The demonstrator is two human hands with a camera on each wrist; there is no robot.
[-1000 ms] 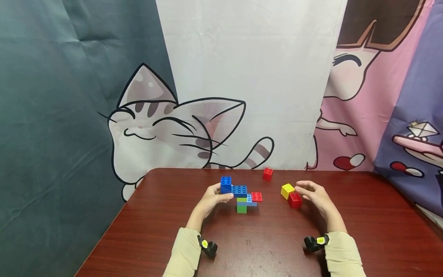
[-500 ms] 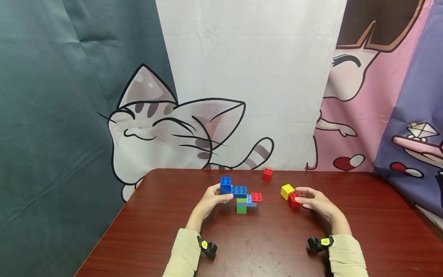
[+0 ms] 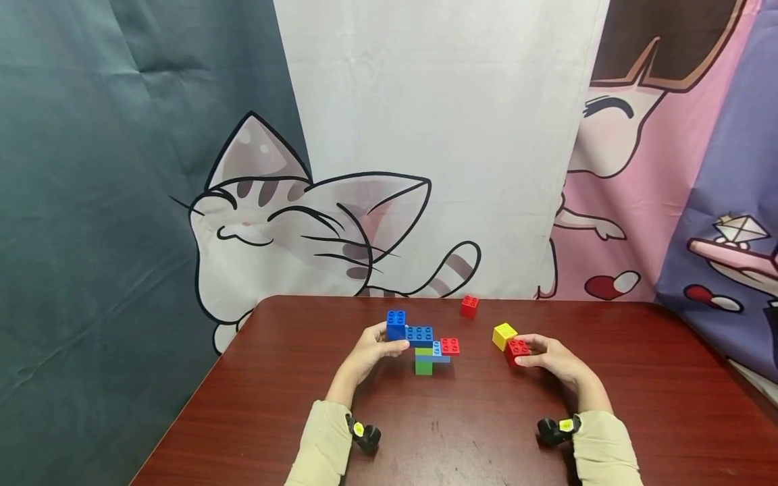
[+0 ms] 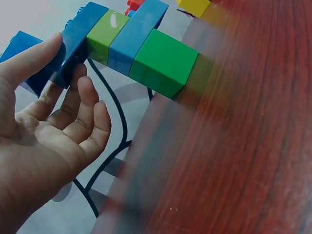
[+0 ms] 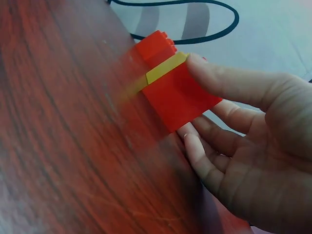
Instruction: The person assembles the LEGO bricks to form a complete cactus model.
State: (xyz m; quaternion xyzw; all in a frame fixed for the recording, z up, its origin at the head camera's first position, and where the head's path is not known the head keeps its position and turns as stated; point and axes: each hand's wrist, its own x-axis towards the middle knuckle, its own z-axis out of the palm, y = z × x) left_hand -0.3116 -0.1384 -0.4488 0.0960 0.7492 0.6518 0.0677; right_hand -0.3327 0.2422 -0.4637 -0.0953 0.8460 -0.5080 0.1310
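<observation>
My left hand (image 3: pixel 368 352) pinches the blue end of a built-up toy-brick structure, thumb on the near side of a long blue brick (image 3: pixel 419 337). One taller blue brick (image 3: pixel 396 325) tops its left end. Below, a lime brick (image 4: pixel 106 36), a lighter blue brick (image 4: pixel 138 36) and a green brick (image 4: pixel 165 63) are stacked, with a small red brick (image 3: pixel 450 346) at the right. My right hand (image 3: pixel 560 363) grips a loose red brick (image 3: pixel 516 351) between thumb and fingers. Touching or very close to that brick is a yellow brick (image 3: pixel 504 336).
Another red brick (image 3: pixel 469 306) sits near the far edge of the brown wooden table (image 3: pixel 462 425). Behind the table hangs a cloth backdrop (image 3: pixel 450 135) printed with cartoon figures. Each wrist carries a small black camera.
My right hand has come down and closed its thumb and fingers on the red brick beside the yellow one. My left hand and the brick structure have stayed nearly still.
</observation>
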